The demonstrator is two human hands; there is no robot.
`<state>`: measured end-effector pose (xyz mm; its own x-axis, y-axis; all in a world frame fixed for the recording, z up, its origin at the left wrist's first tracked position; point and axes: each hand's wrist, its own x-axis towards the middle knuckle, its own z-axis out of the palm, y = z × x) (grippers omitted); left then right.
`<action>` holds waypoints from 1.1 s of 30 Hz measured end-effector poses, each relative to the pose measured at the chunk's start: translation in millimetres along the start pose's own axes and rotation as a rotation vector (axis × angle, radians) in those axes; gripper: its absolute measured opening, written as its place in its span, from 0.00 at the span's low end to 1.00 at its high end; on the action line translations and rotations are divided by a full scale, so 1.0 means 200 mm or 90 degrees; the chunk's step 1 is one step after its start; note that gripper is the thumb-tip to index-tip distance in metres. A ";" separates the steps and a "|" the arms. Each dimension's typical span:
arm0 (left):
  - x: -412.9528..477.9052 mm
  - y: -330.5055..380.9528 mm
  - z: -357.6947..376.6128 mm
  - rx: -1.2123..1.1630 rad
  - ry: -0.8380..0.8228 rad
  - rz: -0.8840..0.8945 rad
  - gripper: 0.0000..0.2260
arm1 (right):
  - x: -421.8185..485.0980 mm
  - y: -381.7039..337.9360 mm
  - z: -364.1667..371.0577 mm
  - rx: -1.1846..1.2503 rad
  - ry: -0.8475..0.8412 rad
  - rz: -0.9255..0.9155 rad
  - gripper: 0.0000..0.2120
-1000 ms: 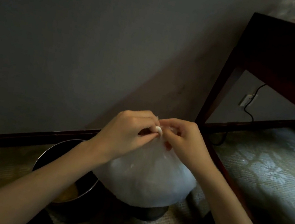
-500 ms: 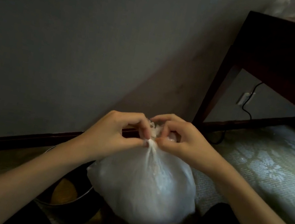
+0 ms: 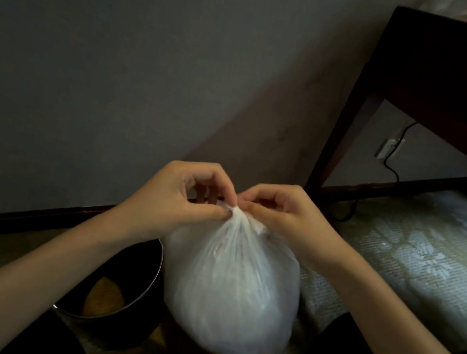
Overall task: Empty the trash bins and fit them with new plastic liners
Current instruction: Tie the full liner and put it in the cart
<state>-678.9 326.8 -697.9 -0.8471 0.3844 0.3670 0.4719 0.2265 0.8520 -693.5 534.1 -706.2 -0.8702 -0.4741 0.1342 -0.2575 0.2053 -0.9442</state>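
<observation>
head view: plastic bag [image 3: 231, 295], white, translucent and bulging, sits low in the middle of the view, just right of the trash bin [image 3: 132, 280] and touching or nearly touching its rim. whether its bottom rests on the carpet [image 3: 417, 259] cannot be told. the bin is dark with a thin metal rim, upright on the floor, with no liner showing and a brownish bottom visible inside; the left forearm crosses over its near edge.

behind both runs a plain grey wall [image 3: 106, 60] with a dark baseboard [image 3: 15, 219]. to the right stands a dark wooden table [image 3: 451, 68], its leg [image 3: 344, 127] coming down close behind the right hand. under it are a wall outlet [image 3: 388, 148] and a black cable [image 3: 389, 170] trailing to the floor. dark-clothed knees frame the bag at the bottom edge.

open carpet lies to the right of the bag, below the table; the bin and the wall close off the left and the back.

left hand [image 3: 181, 199] and right hand [image 3: 288, 214] meet at the gathered neck of the bag, fingertips almost touching. both have fingers curled, thumb and forefinger pinching the twisted plastic at the top.
</observation>
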 end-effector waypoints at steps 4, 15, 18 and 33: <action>-0.01 0.01 0.01 0.068 -0.015 0.009 0.06 | 0.00 0.01 -0.01 -0.028 0.031 0.024 0.05; 0.08 0.10 -0.02 0.436 -0.213 0.082 0.08 | 0.00 -0.02 0.00 -0.010 0.009 0.057 0.06; 0.12 0.13 -0.02 0.503 -0.295 0.041 0.07 | 0.01 -0.05 0.00 -0.013 -0.037 0.060 0.06; 0.28 0.06 -0.08 0.040 -0.335 -0.431 0.11 | -0.06 -0.02 0.13 0.273 0.115 0.186 0.10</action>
<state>-724.7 336.1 -660.7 -0.7353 0.5098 -0.4466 -0.0683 0.5999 0.7972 -670.7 517.3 -711.7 -0.9478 -0.2878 -0.1375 0.1664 -0.0786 -0.9829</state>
